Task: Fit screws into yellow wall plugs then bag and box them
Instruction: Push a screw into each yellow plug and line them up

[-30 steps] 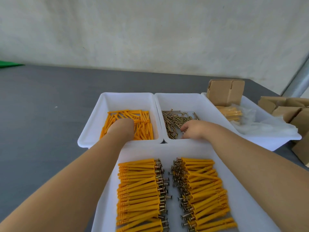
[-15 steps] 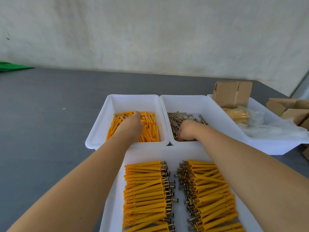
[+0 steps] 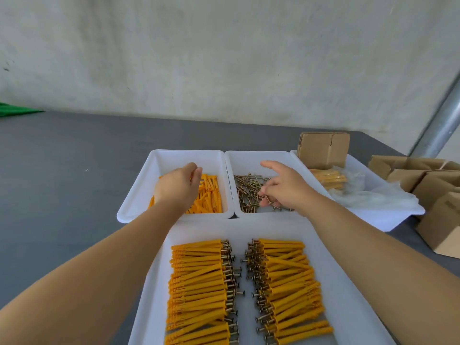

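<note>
Over the two far tubs, loose plugs (image 3: 209, 192) are reached by the left hand (image 3: 178, 185), its grasp unclear, while a screw (image 3: 270, 204) is pinched by the right hand (image 3: 286, 190), lying slantwise, the other hand just leftward.

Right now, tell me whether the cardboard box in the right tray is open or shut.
Open: the cardboard box has its top flaps standing apart above the right tray.

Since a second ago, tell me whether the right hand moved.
Yes. The right hand has lifted from the screws toward the tub's far wall.
</note>
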Action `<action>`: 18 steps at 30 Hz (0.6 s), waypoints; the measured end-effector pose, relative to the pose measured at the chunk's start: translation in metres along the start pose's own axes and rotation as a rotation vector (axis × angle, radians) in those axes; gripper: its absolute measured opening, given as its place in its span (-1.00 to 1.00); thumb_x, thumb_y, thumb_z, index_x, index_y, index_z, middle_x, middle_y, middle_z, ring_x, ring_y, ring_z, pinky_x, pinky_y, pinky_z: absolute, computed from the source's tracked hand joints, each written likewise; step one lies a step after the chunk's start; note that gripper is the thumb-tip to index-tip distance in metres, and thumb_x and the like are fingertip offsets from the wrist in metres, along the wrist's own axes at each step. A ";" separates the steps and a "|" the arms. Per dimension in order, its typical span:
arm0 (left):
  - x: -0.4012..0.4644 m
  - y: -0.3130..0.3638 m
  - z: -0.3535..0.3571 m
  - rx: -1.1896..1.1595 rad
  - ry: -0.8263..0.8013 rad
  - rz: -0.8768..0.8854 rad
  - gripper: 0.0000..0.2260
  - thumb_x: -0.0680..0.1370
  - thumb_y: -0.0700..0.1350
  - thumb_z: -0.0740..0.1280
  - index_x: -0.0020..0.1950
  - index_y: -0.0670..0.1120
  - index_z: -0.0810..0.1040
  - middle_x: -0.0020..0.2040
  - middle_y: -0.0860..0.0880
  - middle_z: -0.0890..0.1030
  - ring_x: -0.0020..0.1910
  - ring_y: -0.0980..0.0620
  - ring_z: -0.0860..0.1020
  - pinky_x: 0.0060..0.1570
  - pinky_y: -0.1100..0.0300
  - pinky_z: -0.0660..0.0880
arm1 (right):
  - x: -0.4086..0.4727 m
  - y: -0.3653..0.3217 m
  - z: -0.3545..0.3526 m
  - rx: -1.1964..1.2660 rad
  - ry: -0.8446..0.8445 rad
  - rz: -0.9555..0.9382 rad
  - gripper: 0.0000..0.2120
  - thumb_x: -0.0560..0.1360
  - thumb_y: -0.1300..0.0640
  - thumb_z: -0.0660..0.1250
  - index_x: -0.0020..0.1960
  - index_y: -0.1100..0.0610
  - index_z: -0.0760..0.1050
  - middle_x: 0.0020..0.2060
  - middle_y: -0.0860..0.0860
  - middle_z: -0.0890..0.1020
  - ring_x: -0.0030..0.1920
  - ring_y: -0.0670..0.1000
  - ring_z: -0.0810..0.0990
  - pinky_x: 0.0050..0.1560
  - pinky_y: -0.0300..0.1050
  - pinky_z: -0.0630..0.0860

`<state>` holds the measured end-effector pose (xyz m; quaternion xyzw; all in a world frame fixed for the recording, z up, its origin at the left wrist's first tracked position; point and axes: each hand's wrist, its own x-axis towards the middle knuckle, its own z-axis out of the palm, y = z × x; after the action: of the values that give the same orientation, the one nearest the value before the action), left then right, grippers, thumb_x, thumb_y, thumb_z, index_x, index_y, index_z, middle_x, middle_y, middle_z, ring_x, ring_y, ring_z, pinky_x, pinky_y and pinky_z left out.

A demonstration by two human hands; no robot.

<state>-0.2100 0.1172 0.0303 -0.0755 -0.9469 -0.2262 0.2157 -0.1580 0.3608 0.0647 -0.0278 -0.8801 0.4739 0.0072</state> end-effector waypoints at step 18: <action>-0.077 0.072 -0.021 -0.382 -0.276 0.235 -0.81 0.64 -0.14 0.25 0.01 -0.11 0.66 -0.21 0.03 0.63 -0.27 0.09 0.51 -0.25 0.17 0.46 | -0.064 0.014 0.014 0.077 0.137 -0.342 -0.59 0.49 0.32 0.31 -0.15 -0.21 0.66 -0.38 -0.26 0.63 -0.42 -0.28 0.50 -0.39 -0.47 0.36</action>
<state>-0.1165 0.1676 0.0412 -0.2543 -0.8922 -0.3619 0.0909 -0.0936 0.3534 0.0463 0.0903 -0.8508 0.4960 0.1485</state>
